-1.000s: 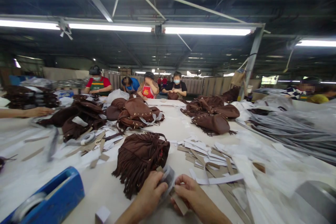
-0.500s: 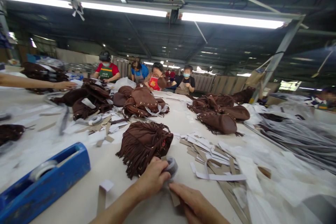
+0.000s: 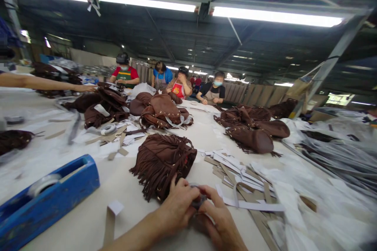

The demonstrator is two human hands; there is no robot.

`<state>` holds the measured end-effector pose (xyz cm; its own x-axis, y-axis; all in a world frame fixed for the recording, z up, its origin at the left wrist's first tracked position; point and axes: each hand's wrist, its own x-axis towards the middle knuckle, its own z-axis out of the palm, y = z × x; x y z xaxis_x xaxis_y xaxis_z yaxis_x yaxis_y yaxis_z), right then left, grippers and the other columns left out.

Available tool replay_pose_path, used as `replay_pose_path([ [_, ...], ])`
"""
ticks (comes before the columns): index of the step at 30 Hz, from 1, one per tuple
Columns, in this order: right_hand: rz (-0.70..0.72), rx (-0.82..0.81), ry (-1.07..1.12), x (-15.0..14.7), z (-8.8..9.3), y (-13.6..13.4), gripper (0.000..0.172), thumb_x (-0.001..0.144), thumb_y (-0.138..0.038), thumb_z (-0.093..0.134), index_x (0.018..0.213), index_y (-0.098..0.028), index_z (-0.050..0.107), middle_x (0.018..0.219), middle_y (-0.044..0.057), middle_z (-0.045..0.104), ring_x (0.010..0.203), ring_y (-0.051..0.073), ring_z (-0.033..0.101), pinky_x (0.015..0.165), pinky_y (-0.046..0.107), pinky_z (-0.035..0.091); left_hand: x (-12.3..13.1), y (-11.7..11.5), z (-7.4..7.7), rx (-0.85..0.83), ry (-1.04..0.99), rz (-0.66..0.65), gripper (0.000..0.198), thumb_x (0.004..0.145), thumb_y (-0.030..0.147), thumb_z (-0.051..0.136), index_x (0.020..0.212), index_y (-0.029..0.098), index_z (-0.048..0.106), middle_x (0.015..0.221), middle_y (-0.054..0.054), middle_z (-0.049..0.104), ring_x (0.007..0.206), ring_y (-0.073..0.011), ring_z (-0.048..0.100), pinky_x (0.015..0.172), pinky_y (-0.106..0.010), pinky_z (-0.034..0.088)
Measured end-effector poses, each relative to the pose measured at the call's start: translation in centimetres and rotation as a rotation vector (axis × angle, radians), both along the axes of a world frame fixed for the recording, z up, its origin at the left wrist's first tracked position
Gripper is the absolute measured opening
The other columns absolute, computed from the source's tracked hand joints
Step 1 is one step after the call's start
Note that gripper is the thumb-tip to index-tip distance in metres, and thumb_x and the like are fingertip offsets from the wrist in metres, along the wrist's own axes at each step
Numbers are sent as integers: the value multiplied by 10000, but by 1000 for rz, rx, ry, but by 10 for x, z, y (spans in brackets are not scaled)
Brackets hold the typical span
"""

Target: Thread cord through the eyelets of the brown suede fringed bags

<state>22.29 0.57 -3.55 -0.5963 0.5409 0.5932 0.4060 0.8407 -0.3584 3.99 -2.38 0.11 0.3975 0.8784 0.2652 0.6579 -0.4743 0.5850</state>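
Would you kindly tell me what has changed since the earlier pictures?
The right hand moved up beside the left hand and now clasps the grey translucent wrap; the taupe strip it held no longer shows. At far left, a co-worker's hand reached farther over the dark brown bags. The fringed brown bag and blue tape dispenser stayed in place.

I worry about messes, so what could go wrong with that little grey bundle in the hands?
The grey bundle between the left hand and right hand might slip and come loose. The brown bag lies right by the left hand, so its dangling fringe could get snagged. The loose strips near the right hand might get knocked about.
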Motion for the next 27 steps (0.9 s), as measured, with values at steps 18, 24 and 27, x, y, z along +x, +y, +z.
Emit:
replay_pose_path([
  [18, -25, -268, 167, -4, -11, -4, 131, 799, -121, 556, 723, -228, 558, 809, -4, 647, 772, 178, 567, 696, 272, 404, -4, -1, -9, 0, -48, -18, 314, 648, 106, 531, 913, 218, 406, 971, -38, 522, 1002, -224, 490, 1118, -471, 41],
  [24, -85, -441, 267, -8, -12, -8, 99, 786, -147, 583, 732, -226, 556, 841, 8, 668, 818, 189, 594, 750, 281, 434, 2, -1, -14, -75, -126, 109, 345, 620, 70, 542, 900, 222, 410, 947, -27, 529, 948, -212, 508, 1112, -497, 50],
  [27, -169, -534, 316, -10, -11, -11, 84, 767, -181, 614, 797, -226, 550, 812, 5, 664, 806, 196, 612, 750, 284, 451, 0, -2, -12, -71, -122, 76, 319, 636, 70, 542, 885, 226, 416, 954, -23, 531, 963, -209, 502, 1114, -490, 70],
])
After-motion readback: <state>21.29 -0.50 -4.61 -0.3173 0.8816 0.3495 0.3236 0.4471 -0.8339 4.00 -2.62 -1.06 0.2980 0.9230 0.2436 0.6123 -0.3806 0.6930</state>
